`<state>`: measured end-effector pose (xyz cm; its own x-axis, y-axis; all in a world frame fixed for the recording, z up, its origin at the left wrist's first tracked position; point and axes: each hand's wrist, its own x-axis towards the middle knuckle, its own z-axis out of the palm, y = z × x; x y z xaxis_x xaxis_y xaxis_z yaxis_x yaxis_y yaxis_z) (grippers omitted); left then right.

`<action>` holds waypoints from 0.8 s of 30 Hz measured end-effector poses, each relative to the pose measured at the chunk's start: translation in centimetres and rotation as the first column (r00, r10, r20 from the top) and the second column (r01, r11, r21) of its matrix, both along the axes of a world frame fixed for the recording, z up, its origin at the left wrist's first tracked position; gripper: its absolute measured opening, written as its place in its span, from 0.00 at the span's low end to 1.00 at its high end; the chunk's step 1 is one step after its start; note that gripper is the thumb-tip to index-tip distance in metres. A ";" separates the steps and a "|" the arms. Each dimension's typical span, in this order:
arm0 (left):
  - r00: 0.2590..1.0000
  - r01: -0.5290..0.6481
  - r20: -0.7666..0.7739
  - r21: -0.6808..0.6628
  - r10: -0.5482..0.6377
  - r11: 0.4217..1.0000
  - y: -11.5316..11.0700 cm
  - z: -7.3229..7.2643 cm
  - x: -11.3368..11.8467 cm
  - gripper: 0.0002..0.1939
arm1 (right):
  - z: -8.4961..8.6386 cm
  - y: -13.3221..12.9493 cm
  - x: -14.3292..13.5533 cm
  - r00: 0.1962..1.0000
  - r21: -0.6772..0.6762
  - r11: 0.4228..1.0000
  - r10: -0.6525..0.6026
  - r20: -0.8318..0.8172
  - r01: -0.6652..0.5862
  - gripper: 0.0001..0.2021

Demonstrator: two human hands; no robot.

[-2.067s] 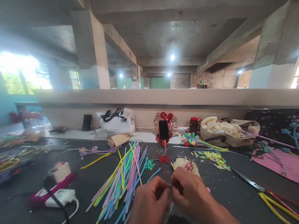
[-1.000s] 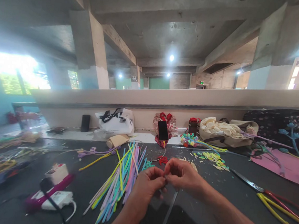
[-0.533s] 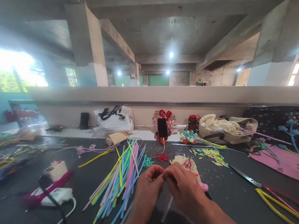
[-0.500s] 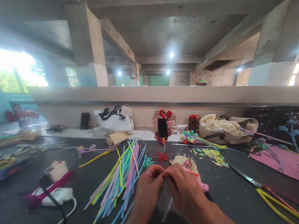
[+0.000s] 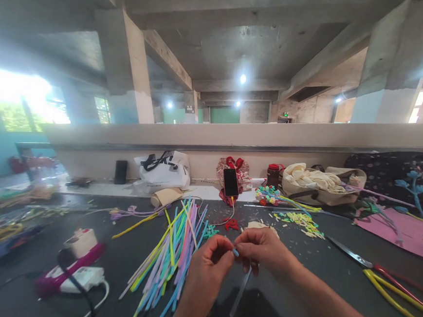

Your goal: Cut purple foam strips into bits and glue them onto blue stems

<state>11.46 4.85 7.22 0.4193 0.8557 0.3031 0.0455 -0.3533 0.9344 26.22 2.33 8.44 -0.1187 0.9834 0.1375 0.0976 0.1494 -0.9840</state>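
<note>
"What's nearest?"
"The left hand (image 5: 208, 273) and right hand (image 5: 270, 251), low in the centre of the frame, fingertips pinching a small light-blue piece (image 5: 236, 252) between them."
"And that thin, translucent rod (image 5: 240, 295)?"
"Just below the right hand's fingers; I can't tell whether they touch it."
"Further off?"
"A loose bundle of slender pastel sticks (image 5: 180, 239) left of centre, long-bladed scissors (image 5: 367, 265) with red-and-yellow handles at lower right, then a black-screened phone (image 5: 230, 182) mid-frame."
</note>
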 end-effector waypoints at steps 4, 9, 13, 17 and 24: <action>0.993 -0.028 -0.113 0.061 0.035 0.998 -0.5 0.5 -0.2 0.02 | 0.1 0.0 0.1 0.999 -0.048 0.998 0.039 0.037 -0.037 0.07; 0.988 -0.039 -0.148 0.059 0.048 0.997 -0.7 0.4 -0.5 0.05 | -0.2 -0.2 0.0 0.989 -0.109 0.983 0.145 -0.021 -0.147 0.09; 0.975 0.014 -0.221 0.053 -0.002 0.998 -0.4 0.0 -1.0 0.04 | -0.8 -0.7 0.0 0.990 -0.093 0.986 0.139 0.037 -0.135 0.07; 0.966 0.074 -0.242 -0.064 -0.088 0.995 -0.1 -0.4 -1.3 0.03 | -1.1 -0.7 0.2 0.979 -0.114 0.979 0.182 0.097 -0.171 0.06; 0.965 0.153 -0.182 -0.181 -0.186 0.971 -0.2 0.0 -1.4 0.05 | -0.6 -0.6 0.5 0.956 -0.129 0.957 0.273 0.108 -0.259 0.07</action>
<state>10.04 4.69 7.24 0.5999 0.7977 0.0616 0.1870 -0.2146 0.9586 26.69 1.73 7.84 -0.3870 0.9221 -0.0042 0.1914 0.0758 -0.9786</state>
